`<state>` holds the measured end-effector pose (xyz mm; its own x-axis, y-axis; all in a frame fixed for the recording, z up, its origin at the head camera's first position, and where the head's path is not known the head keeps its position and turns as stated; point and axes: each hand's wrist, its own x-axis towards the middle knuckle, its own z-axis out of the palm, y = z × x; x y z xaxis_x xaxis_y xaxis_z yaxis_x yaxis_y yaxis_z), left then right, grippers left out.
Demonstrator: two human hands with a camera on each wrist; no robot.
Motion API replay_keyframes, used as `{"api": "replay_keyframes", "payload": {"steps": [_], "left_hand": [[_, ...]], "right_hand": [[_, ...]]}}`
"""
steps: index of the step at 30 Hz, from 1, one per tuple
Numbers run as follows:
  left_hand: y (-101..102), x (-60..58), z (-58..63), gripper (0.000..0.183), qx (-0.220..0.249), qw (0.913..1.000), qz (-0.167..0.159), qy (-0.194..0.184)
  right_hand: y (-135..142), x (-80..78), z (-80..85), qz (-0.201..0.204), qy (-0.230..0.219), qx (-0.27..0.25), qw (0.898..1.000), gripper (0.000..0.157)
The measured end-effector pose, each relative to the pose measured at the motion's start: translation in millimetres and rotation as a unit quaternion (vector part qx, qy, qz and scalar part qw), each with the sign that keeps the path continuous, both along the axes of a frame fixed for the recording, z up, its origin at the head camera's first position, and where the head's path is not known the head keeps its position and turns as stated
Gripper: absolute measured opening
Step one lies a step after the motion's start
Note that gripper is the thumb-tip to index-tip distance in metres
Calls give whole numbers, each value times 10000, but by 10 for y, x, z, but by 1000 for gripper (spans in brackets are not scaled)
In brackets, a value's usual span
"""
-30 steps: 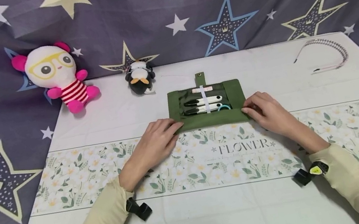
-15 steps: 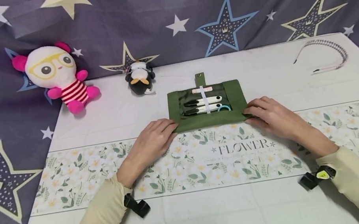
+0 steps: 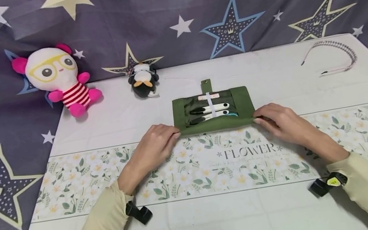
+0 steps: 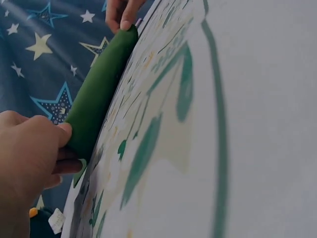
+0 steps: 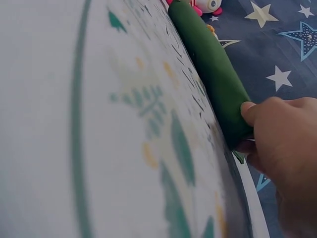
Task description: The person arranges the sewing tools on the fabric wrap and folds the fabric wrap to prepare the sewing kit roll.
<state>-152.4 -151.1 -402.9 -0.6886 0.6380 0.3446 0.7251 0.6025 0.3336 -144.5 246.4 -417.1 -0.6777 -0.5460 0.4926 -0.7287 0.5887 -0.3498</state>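
A green fabric tool roll (image 3: 240,101) lies partly unrolled in front of me, its near edge rolled into a thick fold. Inside, a white elastic band (image 3: 211,104) crosses two white-and-black handled tools (image 3: 221,106), and a bit of light blue shows by the fold. A snap tab (image 3: 206,85) sticks out at the far side. My left hand (image 3: 157,142) pinches the left end of the fold, thumb on top in the left wrist view. At the other end my right hand (image 3: 283,124) pinches the fold between thumb and fingers; the right wrist view shows its thumb pressing the green cloth (image 5: 213,59).
A pink-and-white plush toy (image 3: 61,81) sits at the back left, with a small plush penguin (image 3: 143,80) to its right. A headband (image 3: 346,49) lies at the back right. Under my hands runs a flower-printed strip (image 3: 179,173) across the white table; a starry curtain (image 3: 158,12) hangs behind.
The far part of the tool roll and its tab have slid towards me as the near edge rolls over. The light blue loop is now mostly covered. Both hands have shifted slightly at the ends.
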Motion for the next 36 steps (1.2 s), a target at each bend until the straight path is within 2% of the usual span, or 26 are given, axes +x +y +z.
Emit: {"api": "replay_keyframes", "payload": {"steps": [4, 7, 9, 12, 15, 19, 23, 26, 31, 34, 36], "left_hand": [[12, -18, 26, 17, 438, 9975, 202, -522], [20, -56, 33, 17, 760, 9913, 419, -992], [26, -91, 39, 18, 903, 9849, 603, -1346], [42, -147, 68, 20, 1093, 9709, 841, -1957], [70, -202, 106, 23, 1206, 9583, 1041, -2372], [112, -265, 130, 25, 1288, 9506, 1198, -2559], [125, -293, 118, 23, 1330, 9468, 1128, -2706], [99, -277, 101, 24, 1336, 9426, 1047, -2874], [43, -236, 68, 28, 1335, 9424, 895, -2935], [34, -233, 36, 20, 1515, 9442, 818, -2808], [33, -238, 11, 16, 1686, 9425, 854, -2756]], "right_hand": [[-2, 24, 19, -226, -419, -156, 9987, 10], [-19, 16, 45, -315, -716, -292, 9965, 9], [-35, -6, 61, -384, -897, -390, 9945, 10], [-60, -56, 78, -447, -1222, -544, 9900, 11], [-78, -110, 85, -527, -1469, -736, 9850, 13], [-93, -169, 94, -732, -1864, -1056, 9740, 15], [-101, -219, 104, -909, -2427, -1277, 9573, 18], [-101, -247, 101, -974, -2646, -1280, 9509, 20], [-115, -249, 102, -1004, -2560, -1252, 9533, 20], [-123, -244, 94, -1027, -2481, -1260, 9550, 20], [-126, -241, 90, -1026, -2442, -1279, 9558, 21]]}}
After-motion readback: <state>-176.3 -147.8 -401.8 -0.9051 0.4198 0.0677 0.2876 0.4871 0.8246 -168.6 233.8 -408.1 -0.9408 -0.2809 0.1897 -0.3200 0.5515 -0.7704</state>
